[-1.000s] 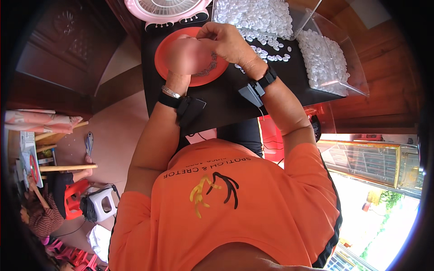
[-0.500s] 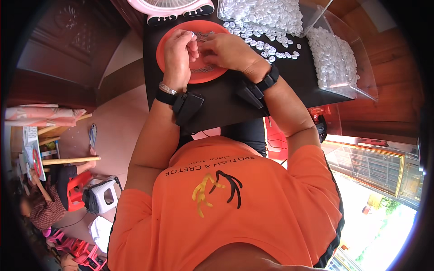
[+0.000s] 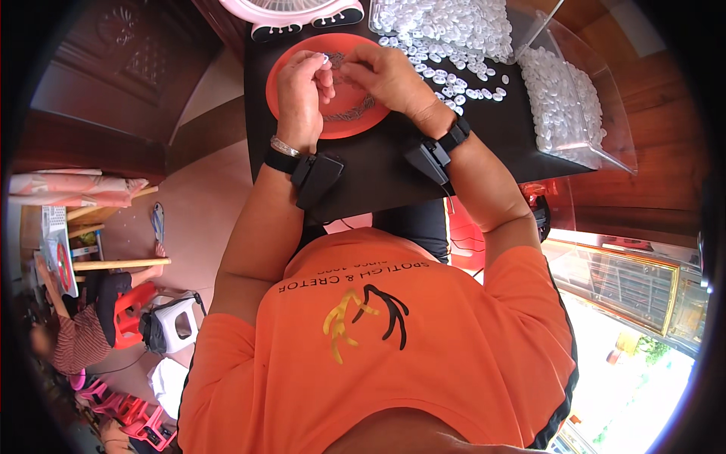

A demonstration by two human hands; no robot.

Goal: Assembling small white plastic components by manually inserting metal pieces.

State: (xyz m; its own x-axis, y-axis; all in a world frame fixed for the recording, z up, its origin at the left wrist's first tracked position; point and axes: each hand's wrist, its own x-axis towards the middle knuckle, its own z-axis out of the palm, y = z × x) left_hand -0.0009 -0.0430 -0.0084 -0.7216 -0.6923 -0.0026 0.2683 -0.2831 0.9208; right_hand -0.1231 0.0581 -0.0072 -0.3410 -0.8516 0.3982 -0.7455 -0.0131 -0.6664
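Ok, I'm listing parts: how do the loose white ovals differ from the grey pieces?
The loose white ovals are bright and rounded; the grey pieces are dull and thin. The ovals lie scattered on the black table, the grey pieces on the orange plate. Both are small.

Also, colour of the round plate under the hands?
Orange-red plate; shows best in the head view, along its bare rim.
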